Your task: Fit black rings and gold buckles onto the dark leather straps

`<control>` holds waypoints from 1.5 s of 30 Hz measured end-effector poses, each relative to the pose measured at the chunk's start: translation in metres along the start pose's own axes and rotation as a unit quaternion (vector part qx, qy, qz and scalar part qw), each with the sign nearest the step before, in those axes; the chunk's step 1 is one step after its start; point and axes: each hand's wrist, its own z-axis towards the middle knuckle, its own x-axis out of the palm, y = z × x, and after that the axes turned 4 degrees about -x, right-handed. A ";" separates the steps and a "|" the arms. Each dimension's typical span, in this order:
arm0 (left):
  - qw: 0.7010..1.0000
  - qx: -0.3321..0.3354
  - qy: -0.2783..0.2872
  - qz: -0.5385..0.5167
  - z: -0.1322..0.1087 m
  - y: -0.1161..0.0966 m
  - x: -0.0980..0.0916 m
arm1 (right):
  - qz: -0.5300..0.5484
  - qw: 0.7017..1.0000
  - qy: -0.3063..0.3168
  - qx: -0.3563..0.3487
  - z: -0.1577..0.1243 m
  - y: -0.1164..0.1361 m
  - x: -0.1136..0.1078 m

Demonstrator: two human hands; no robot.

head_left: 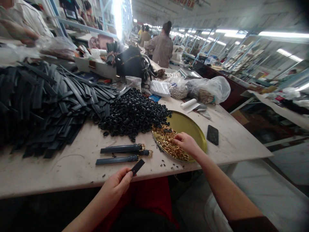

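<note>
I counted one black strap (pixel 138 166) in the left hand (pixel 120 181), three buckled straps (pixel 118 149) beyond that grip, one tray (pixel 189 124) beneath the right hand (pixel 187 143), one phone (pixel 212 134) beside it.

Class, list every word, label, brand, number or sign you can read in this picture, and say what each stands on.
No text can be read with certainty.
Overhead sign: characters too blurred to read.
Blue packet: any print is too small to read.
Phone, dark strap in the left hand, gold buckles: no readable text shows.
</note>
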 end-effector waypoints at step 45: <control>0.996 -0.026 -0.002 -0.090 -0.050 0.007 0.009 | 0.528 0.849 0.005 0.032 -0.126 0.169 0.092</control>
